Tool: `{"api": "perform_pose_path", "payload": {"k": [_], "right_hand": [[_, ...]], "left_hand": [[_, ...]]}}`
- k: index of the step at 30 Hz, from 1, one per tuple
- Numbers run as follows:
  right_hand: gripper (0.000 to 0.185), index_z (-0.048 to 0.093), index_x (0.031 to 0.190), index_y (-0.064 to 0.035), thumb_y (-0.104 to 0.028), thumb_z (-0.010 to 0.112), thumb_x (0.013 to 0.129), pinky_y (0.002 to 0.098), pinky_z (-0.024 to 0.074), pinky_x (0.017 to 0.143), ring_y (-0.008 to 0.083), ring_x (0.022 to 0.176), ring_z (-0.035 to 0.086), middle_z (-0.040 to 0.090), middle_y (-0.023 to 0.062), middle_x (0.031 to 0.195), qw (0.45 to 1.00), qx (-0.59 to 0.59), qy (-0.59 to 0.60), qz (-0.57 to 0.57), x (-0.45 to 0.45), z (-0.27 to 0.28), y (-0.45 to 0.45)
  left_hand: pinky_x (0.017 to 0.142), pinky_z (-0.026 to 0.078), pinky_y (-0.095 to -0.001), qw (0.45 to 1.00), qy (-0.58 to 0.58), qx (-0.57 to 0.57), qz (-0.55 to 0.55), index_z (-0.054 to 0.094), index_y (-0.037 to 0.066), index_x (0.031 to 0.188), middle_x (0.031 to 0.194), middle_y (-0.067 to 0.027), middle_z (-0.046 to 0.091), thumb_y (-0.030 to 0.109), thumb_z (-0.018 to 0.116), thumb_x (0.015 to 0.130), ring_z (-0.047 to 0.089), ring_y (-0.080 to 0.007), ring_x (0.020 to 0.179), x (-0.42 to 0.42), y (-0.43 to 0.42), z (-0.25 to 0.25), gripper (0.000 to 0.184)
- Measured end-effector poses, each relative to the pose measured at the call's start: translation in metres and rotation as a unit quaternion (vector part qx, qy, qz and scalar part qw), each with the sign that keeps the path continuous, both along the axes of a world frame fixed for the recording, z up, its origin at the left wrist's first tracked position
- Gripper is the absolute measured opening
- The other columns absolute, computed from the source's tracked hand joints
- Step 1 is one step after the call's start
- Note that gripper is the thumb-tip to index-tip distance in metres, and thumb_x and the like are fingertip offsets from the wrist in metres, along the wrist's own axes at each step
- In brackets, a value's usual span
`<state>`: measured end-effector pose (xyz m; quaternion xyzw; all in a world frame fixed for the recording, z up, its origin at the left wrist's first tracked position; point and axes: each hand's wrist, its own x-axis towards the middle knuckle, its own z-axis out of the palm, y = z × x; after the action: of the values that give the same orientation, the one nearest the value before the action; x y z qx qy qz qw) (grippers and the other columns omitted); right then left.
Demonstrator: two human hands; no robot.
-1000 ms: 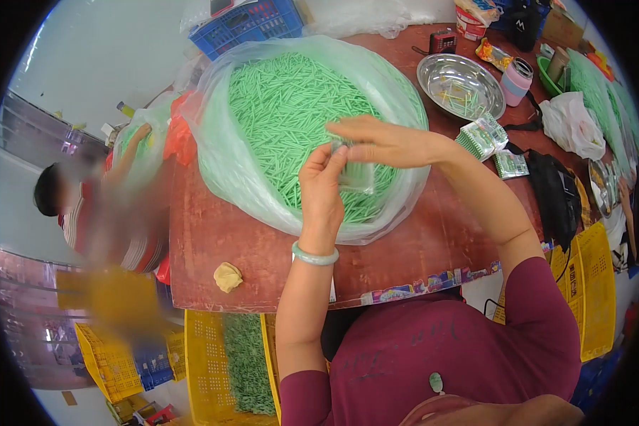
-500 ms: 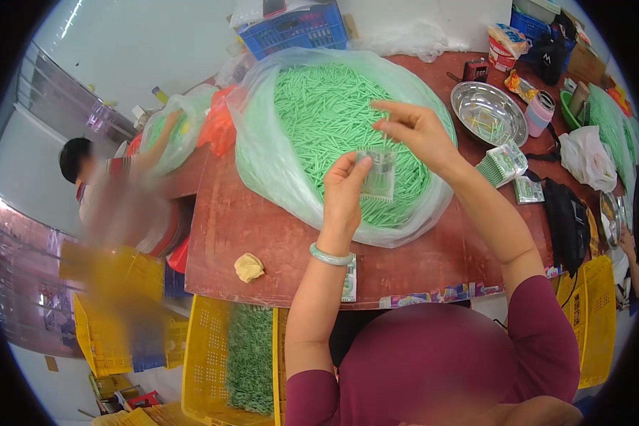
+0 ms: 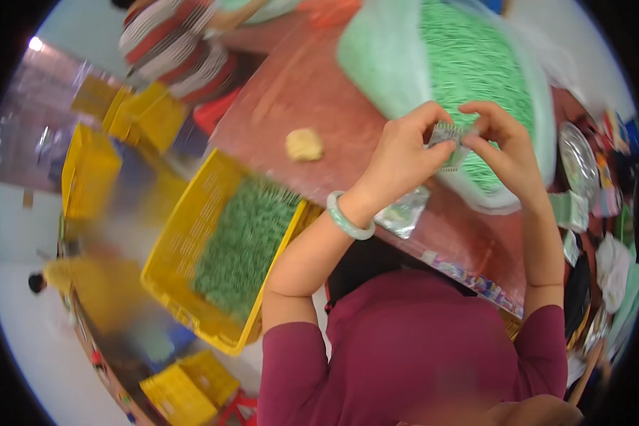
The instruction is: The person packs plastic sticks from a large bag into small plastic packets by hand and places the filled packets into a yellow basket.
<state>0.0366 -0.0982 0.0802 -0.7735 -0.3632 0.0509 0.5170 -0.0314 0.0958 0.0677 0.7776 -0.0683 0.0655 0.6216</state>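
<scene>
Since the frame half a second earlier, the right hand point(image 3: 508, 149) had come in from well apart to the small packet point(image 3: 444, 133), and the whole view had swung, so the big clear bag point(image 3: 383, 64) sat at the upper right instead of upper centre.

Head view: the packet was right of centre, in front of the heap of green sticks point(image 3: 479, 78). The left hand point(image 3: 408, 149) held it in a narrow pinch, thumb across its printed face. The right fingers were narrowly spaced at its right edge; blur hid whether they had closed on it. Below the wrists, a silvery packet point(image 3: 405, 214) lay at the edge of the tabletop point(image 3: 277, 99).

Done well, this handling probably called for a steady left pinch, light thumb pressure so that the thin plastic did not crumple, and right fingers working only at the edge, with the packet square to the eye.
</scene>
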Motion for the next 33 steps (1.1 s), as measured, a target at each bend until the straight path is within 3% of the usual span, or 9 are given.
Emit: {"api": "perform_pose_path", "payload": {"k": [3,6,9,11,17,19,22,29,33], "right_hand": [[0.038,0.061,0.12,-0.0038,0.004,0.065,0.083,0.0257,0.0463,0.069,0.0088,0.074,0.054,0.06,0.0026,0.083,0.995,-0.043,-0.051,0.073,-0.021,0.006,0.028],[0.038,0.062,0.121,-0.0034,0.004,0.065,0.084,0.0252,0.0468,0.071,0.0093,0.076,0.056,0.063,0.0045,0.088,0.988,-0.082,-0.122,0.036,-0.01,-0.002,0.03],[0.033,0.063,0.121,-0.0027,0.003,0.063,0.088,0.024,0.0466,0.072,0.0089,0.08,0.058,0.064,0.004,0.09,0.988,-0.106,-0.086,-0.067,0.017,-0.02,0.014],[0.032,0.063,0.12,-0.0022,0.003,0.062,0.089,0.0235,0.0461,0.073,0.0084,0.079,0.057,0.064,0.0033,0.089,0.985,-0.13,-0.07,-0.088,0.028,-0.038,0.004],[0.029,0.064,0.118,-0.0009,0.002,0.062,0.09,0.0228,0.046,0.074,0.0079,0.079,0.056,0.061,0.0018,0.086,0.966,-0.19,-0.058,-0.163,0.032,-0.078,-0.011],[0.029,0.065,0.118,-0.0007,0.002,0.063,0.089,0.0242,0.0481,0.076,0.0096,0.082,0.059,0.064,0.0033,0.089,0.957,-0.197,-0.054,-0.205,0.026,-0.081,-0.027],[0.028,0.066,0.116,-0.001,0.001,0.064,0.088,0.0274,0.0511,0.08,0.0135,0.088,0.065,0.069,0.008,0.101,0.932,-0.239,-0.093,-0.255,0.025,-0.074,-0.046],[0.02,0.067,0.107,-0.0001,-0.002,0.065,0.088,0.0284,0.0486,0.07,0.0158,0.083,0.063,0.066,0.0084,0.093,0.921,-0.236,-0.078,-0.301,0.027,-0.068,-0.102],[0.016,0.066,0.098,-0.0006,0.0,0.066,0.082,0.0338,0.0489,0.074,0.0255,0.084,0.063,0.065,0.0118,0.092,0.937,-0.266,-0.086,-0.208,0.026,-0.081,-0.125]], "left_hand": [[0.064,0.049,-0.0262,0.969,-0.173,0.143,0.103,0.06,0.003,0.108,0.085,-0.0029,0.063,0.004,0.069,0.083,0.061,-0.0083,0.075,-0.047,0.072,0.002,0.026],[0.061,0.048,-0.0245,0.928,-0.065,0.162,0.329,0.067,0.004,0.106,0.08,-0.0028,0.064,0.001,0.068,0.082,0.061,-0.0081,0.071,-0.094,0.168,0.005,0.025],[0.067,0.054,-0.0327,0.873,0.09,0.207,0.433,0.072,0.005,0.098,0.088,-0.0117,0.071,-0.001,0.064,0.079,0.07,-0.0241,0.075,-0.119,0.289,-0.071,0.022],[0.072,0.054,-0.0387,0.795,0.124,0.33,0.494,0.072,0.006,0.098,0.087,-0.0164,0.071,0.004,0.062,0.081,0.07,-0.0332,0.079,-0.122,0.354,-0.174,0.019],[0.076,0.052,-0.0451,0.775,0.107,0.327,0.53,0.072,0.005,0.094,0.091,-0.0218,0.069,0.009,0.06,0.081,0.066,-0.0406,0.086,-0.088,0.409,-0.354,0.018],[0.075,0.053,-0.0446,0.728,0.291,0.331,0.525,0.071,0.001,0.093,0.089,-0.0194,0.07,0.009,0.062,0.081,0.067,-0.0377,0.087,-0.068,0.414,-0.388,0.017],[0.079,0.053,-0.0431,0.798,0.323,0.252,0.442,0.069,0.0,0.101,0.099,-0.0183,0.068,0.017,0.057,0.087,0.066,-0.0358,0.092,-0.061,0.414,-0.431,0.025],[0.086,0.052,-0.0397,0.841,0.157,-0.077,0.512,0.063,-0.002,0.119,0.12,-0.0159,0.064,0.034,0.047,0.1,0.062,-0.0314,0.105,-0.084,0.425,-0.413,0.044],[0.088,0.053,-0.0348,0.766,0.122,0.26,0.575,0.057,-0.007,0.123,0.123,-0.0211,0.061,0.031,0.052,0.1,0.062,-0.0289,0.106,-0.094,0.44,-0.322,0.045]]}}
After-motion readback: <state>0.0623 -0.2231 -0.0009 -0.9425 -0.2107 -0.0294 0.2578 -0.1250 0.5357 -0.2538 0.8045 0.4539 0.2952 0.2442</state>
